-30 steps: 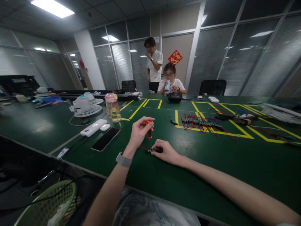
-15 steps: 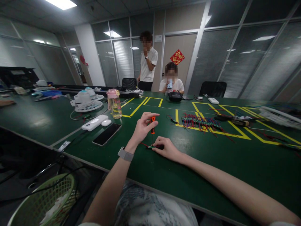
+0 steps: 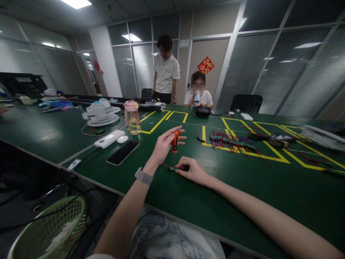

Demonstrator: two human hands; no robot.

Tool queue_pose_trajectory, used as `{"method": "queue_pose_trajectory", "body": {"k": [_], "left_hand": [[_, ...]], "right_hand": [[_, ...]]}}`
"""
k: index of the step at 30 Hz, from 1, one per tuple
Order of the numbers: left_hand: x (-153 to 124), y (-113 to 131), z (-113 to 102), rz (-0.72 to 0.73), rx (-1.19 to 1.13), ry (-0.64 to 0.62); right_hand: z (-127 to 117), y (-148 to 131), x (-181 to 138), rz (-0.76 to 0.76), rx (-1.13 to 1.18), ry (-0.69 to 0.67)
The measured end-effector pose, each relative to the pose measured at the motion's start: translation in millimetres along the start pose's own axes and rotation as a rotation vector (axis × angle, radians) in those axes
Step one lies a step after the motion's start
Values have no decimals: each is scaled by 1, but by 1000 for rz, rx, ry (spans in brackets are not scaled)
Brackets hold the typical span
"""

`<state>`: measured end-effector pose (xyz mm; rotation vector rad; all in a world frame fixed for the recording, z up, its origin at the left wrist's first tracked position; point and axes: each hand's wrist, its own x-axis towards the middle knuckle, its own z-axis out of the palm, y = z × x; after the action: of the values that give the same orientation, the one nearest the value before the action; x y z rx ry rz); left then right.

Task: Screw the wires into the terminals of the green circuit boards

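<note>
My left hand (image 3: 165, 145), a watch on its wrist, has an orange-and-black screwdriver (image 3: 175, 141) at its thumb and forefinger, the other fingers stretched out. The screwdriver stands upright, its thin shaft running down to a small green circuit board (image 3: 171, 168) on the table. Closed at the fingertips, my right hand (image 3: 190, 169) pinches the board's right end and its wires against the tabletop. A red wire leaves the board's left side. Whether the screwdriver's tip sits in a screw is too small to tell.
On the green table (image 3: 151, 190) lie a phone (image 3: 123, 153), a white power strip (image 3: 109, 139), a pink-lidded bottle (image 3: 132, 118) and white fans (image 3: 102, 117). Several wired boards (image 3: 231, 140) lie right. Two people are across the table. A green basket (image 3: 77, 208) stands below left.
My left fingers have spread and shifted around the screwdriver's handle, which stays upright on the board. My right hand holds its place. The standing person has lowered a hand from the face.
</note>
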<state>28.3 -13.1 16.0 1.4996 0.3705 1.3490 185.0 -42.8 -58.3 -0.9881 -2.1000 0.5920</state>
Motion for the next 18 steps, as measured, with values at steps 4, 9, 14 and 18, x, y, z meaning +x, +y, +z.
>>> {"method": "queue_pose_trajectory", "body": {"k": [4,9,14,18], "left_hand": [[0,-2,-2,43,96,68],[0,0,-1,58,62,33],[0,-1,-4,76,142,124],[0,0,-4,99,113,87]], "right_hand": [[-1,1,0,22,33,-14],[0,-1,0,42,24,3],[-1,-3,0,52,6,6],[-1,-1,0,42,-10,9]]}}
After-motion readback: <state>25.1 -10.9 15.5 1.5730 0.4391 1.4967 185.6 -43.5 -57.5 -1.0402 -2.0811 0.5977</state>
